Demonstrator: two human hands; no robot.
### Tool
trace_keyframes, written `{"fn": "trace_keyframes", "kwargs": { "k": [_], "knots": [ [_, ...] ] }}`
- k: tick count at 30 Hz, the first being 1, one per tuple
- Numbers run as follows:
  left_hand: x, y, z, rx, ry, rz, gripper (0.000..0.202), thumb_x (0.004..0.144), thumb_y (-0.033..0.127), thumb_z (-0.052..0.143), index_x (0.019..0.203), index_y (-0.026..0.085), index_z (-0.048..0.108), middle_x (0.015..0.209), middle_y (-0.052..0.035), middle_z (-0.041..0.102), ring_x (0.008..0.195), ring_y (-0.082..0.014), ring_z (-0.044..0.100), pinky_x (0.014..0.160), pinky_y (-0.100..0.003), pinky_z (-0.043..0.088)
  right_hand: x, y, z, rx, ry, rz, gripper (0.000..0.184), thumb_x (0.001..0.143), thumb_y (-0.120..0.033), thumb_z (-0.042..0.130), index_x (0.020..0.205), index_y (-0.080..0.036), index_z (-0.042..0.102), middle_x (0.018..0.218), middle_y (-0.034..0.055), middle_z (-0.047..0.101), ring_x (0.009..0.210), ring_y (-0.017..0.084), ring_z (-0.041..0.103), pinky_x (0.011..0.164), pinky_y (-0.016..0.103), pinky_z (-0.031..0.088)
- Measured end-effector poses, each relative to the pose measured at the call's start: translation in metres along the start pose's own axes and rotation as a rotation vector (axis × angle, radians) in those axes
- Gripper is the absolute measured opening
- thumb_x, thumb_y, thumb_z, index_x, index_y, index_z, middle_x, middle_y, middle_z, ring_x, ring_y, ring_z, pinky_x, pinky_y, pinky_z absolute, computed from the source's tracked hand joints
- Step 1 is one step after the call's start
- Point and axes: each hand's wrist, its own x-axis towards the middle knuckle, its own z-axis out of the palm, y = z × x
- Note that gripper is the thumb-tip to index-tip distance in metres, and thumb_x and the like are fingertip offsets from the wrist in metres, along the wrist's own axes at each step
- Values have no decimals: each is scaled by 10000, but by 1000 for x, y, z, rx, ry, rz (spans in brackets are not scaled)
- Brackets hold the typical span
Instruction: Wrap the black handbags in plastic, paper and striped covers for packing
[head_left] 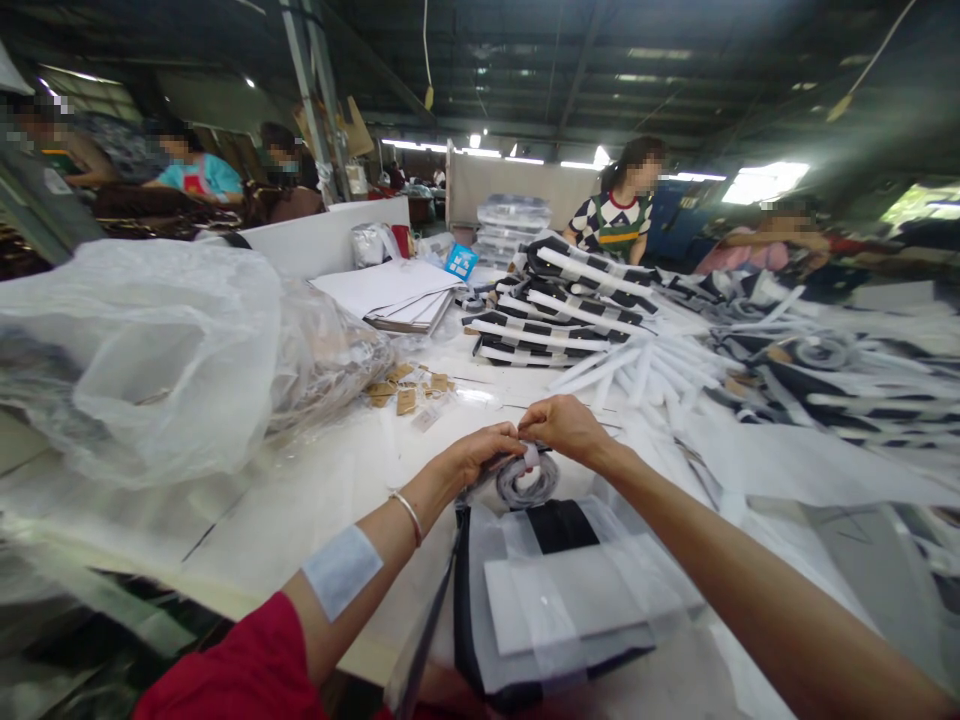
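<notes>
My left hand (pixel 489 447) and my right hand (pixel 564 425) meet fingertip to fingertip over the table, both with fingers pinched. What lies between the fingertips is too small to make out. Just below them sits a rolled-up grey strap (pixel 527 484), a white strip (pixel 532 457) showing at its top. Nearest to me lies a black and white bag (pixel 466 590), partly wrapped in thin white material, with a white card (pixel 551 595) on top. The strap roll rests at the bag's far edge.
A large heap of clear plastic bags (pixel 180 350) takes up the left. Tan tags (pixel 406 401), white sheets (pixel 390 290) and stacked black and white bags (pixel 551 325) lie beyond. White tubes (pixel 645 372) fan out at right. A person (pixel 615 215) stands across the table.
</notes>
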Motion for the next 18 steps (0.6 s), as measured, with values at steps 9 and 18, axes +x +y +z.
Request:
{"fn": "trace_keyframes", "kwargs": {
  "k": [9,18],
  "knots": [
    [9,-9,-4,-76,41,-10,190,549,142,670,718,155,584,549,46,603,469,-89,536,479,-184,376,-21,-8,5,-296,110,-264,189,797,-147,677,787,-294,796,748,-4,755,749,180,623,734,309,364],
    [9,-8,-9,-187,-100,-180,67,590,136,653,647,115,626,588,-36,676,515,-136,597,581,-259,505,-48,3,35,-468,400,-542,173,899,-168,615,771,-207,724,712,26,703,755,193,554,815,363,332]
  ]
}}
